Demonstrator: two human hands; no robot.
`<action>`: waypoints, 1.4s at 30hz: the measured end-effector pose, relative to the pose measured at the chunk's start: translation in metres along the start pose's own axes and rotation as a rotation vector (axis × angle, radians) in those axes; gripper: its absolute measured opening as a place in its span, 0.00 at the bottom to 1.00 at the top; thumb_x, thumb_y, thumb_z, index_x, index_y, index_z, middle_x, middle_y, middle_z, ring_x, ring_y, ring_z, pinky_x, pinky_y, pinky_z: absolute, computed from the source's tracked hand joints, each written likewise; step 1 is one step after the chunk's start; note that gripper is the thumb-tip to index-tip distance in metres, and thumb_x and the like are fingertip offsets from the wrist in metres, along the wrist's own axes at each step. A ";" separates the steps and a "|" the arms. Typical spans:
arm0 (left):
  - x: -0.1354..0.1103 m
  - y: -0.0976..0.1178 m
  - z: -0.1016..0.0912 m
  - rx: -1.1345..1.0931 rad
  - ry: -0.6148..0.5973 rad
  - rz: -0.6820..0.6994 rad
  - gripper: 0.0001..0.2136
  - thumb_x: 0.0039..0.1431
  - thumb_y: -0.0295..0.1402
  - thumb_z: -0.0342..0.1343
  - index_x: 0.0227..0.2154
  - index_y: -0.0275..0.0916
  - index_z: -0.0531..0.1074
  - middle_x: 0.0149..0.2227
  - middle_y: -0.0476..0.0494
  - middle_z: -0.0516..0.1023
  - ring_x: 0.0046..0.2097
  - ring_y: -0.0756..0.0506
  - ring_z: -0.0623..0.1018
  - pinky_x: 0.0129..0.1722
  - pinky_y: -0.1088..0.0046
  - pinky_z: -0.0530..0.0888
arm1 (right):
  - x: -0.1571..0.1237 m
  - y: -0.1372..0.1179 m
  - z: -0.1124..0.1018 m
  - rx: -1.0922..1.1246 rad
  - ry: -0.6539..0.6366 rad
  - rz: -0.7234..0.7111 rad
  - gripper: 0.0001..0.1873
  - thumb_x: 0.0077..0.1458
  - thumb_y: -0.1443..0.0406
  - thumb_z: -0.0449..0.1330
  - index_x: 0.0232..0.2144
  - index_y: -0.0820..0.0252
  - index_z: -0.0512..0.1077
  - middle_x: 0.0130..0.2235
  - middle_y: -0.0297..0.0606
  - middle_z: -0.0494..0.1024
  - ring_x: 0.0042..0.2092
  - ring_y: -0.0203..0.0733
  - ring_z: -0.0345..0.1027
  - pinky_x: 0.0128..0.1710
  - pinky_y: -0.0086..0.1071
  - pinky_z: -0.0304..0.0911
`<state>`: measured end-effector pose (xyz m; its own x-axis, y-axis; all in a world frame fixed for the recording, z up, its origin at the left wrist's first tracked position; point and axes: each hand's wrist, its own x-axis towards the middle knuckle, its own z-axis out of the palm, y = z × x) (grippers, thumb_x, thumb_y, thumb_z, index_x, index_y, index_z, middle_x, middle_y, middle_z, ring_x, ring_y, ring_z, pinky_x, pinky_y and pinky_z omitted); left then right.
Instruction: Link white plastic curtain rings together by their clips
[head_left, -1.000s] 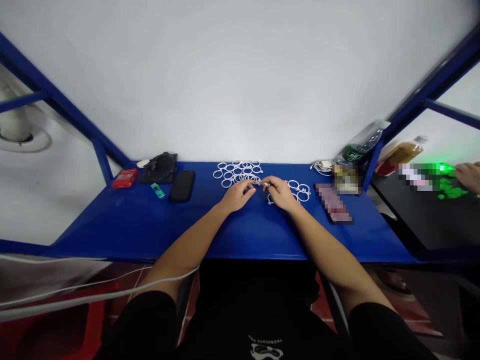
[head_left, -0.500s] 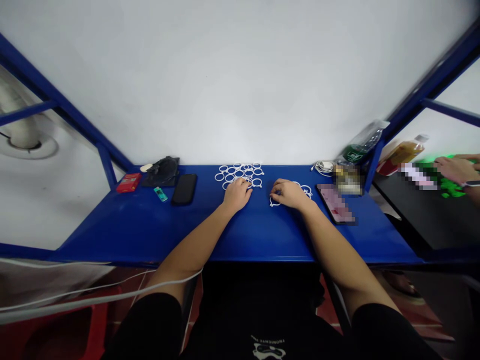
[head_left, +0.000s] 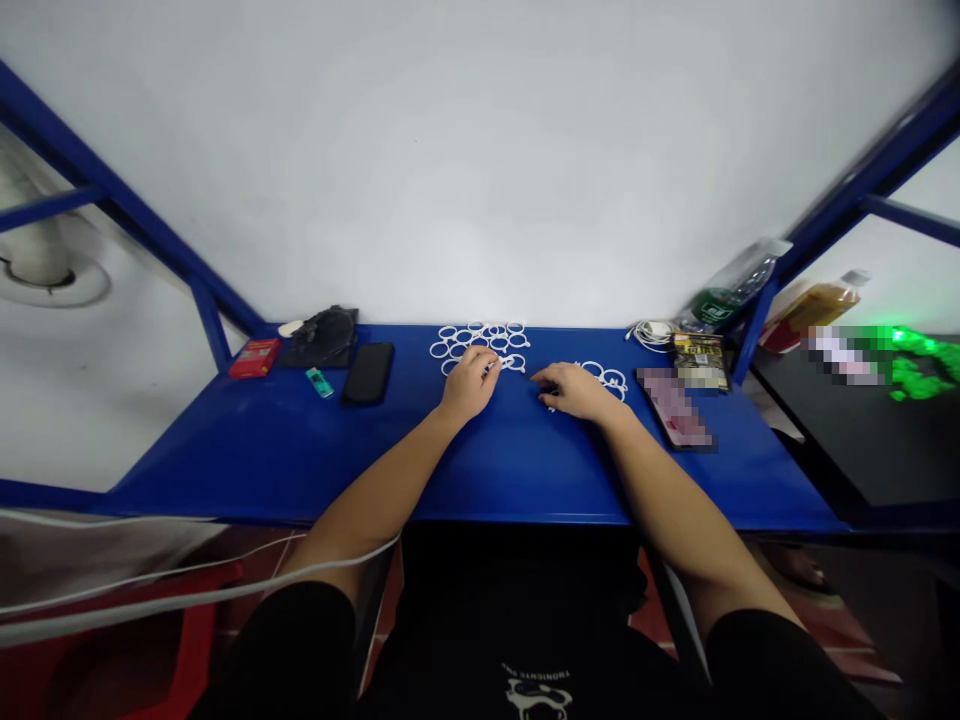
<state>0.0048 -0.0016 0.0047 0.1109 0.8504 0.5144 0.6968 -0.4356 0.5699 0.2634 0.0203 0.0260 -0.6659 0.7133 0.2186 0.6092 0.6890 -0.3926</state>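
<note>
Several thin white plastic rings with small tabs lie in a cluster on the blue table, close to the wall. My left hand is at the near edge of this cluster, its thumb and fingers pinched together on a white ring; the fingers partly hide it. To the right lies a smaller group of white rings. My right hand rests over that group with its fingers apart, covering part of it.
On the left are a red box, a green lighter, a black phone and a black bag. A pink-screened phone, white cable, packet and plastic bottle are on the right.
My left hand has shifted slightly, its fingertips now closed on a ring. My right hand's fingers have spread and lifted a little. The other person's hands at far right have left view.
</note>
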 end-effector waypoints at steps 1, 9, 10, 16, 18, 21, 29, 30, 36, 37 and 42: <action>-0.001 0.002 -0.001 -0.011 0.001 0.014 0.09 0.72 0.34 0.54 0.46 0.39 0.78 0.53 0.39 0.78 0.48 0.44 0.80 0.49 0.67 0.77 | -0.001 -0.001 -0.002 0.000 0.012 0.007 0.21 0.55 0.68 0.70 0.52 0.57 0.80 0.42 0.43 0.83 0.42 0.49 0.76 0.47 0.41 0.69; -0.004 0.012 -0.001 0.018 -0.188 0.223 0.10 0.73 0.34 0.52 0.44 0.39 0.79 0.40 0.42 0.82 0.42 0.44 0.80 0.48 0.64 0.75 | 0.000 -0.031 0.006 0.129 0.271 -0.050 0.22 0.69 0.60 0.57 0.63 0.55 0.71 0.52 0.48 0.80 0.50 0.51 0.75 0.50 0.44 0.70; -0.004 0.013 0.000 0.018 -0.201 0.250 0.11 0.73 0.35 0.52 0.43 0.39 0.79 0.39 0.42 0.82 0.41 0.44 0.80 0.47 0.64 0.74 | 0.000 -0.034 0.008 0.144 0.261 -0.062 0.20 0.69 0.62 0.56 0.61 0.55 0.72 0.51 0.47 0.81 0.50 0.50 0.75 0.50 0.43 0.70; -0.007 0.017 0.000 0.008 -0.240 0.281 0.11 0.72 0.36 0.53 0.39 0.40 0.79 0.33 0.45 0.81 0.36 0.45 0.79 0.43 0.66 0.73 | 0.001 -0.037 0.017 0.235 0.258 -0.047 0.11 0.62 0.66 0.58 0.45 0.56 0.77 0.41 0.41 0.83 0.36 0.42 0.74 0.39 0.35 0.67; -0.008 0.016 0.001 0.000 -0.259 0.289 0.10 0.71 0.37 0.54 0.39 0.40 0.79 0.32 0.45 0.80 0.36 0.46 0.79 0.43 0.66 0.73 | 0.002 -0.037 0.017 0.261 0.267 -0.009 0.09 0.57 0.67 0.59 0.40 0.57 0.77 0.38 0.39 0.82 0.34 0.41 0.72 0.36 0.33 0.65; -0.008 0.014 0.004 -0.010 -0.308 0.302 0.10 0.72 0.37 0.54 0.38 0.40 0.79 0.33 0.45 0.80 0.36 0.46 0.79 0.42 0.67 0.72 | 0.003 -0.038 0.016 0.285 0.267 0.020 0.05 0.53 0.69 0.59 0.34 0.57 0.74 0.32 0.36 0.78 0.32 0.40 0.70 0.34 0.32 0.62; -0.007 0.013 0.007 -0.030 -0.373 0.273 0.08 0.67 0.33 0.57 0.31 0.40 0.74 0.31 0.47 0.77 0.35 0.46 0.77 0.38 0.70 0.71 | 0.004 -0.042 0.014 0.257 0.133 -0.053 0.09 0.54 0.72 0.53 0.33 0.55 0.71 0.34 0.36 0.78 0.36 0.43 0.70 0.40 0.34 0.62; -0.007 0.013 0.006 -0.040 -0.376 0.269 0.08 0.67 0.33 0.58 0.30 0.40 0.74 0.30 0.47 0.77 0.35 0.47 0.77 0.38 0.70 0.71 | 0.005 -0.042 0.014 0.257 0.134 -0.066 0.10 0.54 0.72 0.52 0.33 0.55 0.71 0.35 0.37 0.78 0.37 0.44 0.70 0.41 0.35 0.63; -0.008 0.009 0.002 -0.049 -0.341 0.287 0.08 0.67 0.40 0.60 0.37 0.41 0.77 0.37 0.44 0.80 0.39 0.44 0.78 0.44 0.67 0.74 | 0.006 -0.033 0.017 0.211 0.164 -0.112 0.14 0.55 0.74 0.50 0.36 0.55 0.73 0.37 0.40 0.79 0.41 0.47 0.70 0.46 0.39 0.65; -0.007 0.009 0.002 -0.037 -0.293 0.287 0.10 0.67 0.42 0.61 0.40 0.41 0.78 0.41 0.42 0.81 0.44 0.42 0.79 0.48 0.64 0.75 | 0.005 -0.031 0.016 0.203 0.185 -0.106 0.15 0.55 0.74 0.51 0.38 0.56 0.74 0.39 0.41 0.79 0.43 0.48 0.71 0.47 0.39 0.66; 0.000 0.012 0.007 0.126 -0.069 0.208 0.18 0.70 0.44 0.57 0.57 0.42 0.75 0.62 0.36 0.74 0.65 0.33 0.69 0.66 0.50 0.63 | 0.003 -0.019 0.008 0.120 0.179 -0.078 0.20 0.56 0.74 0.52 0.45 0.59 0.78 0.44 0.44 0.82 0.46 0.50 0.73 0.50 0.42 0.66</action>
<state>0.0182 -0.0044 0.0073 0.3061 0.7665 0.5646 0.7366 -0.5664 0.3696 0.2469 0.0082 0.0271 -0.6150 0.6775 0.4033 0.4966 0.7302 -0.4693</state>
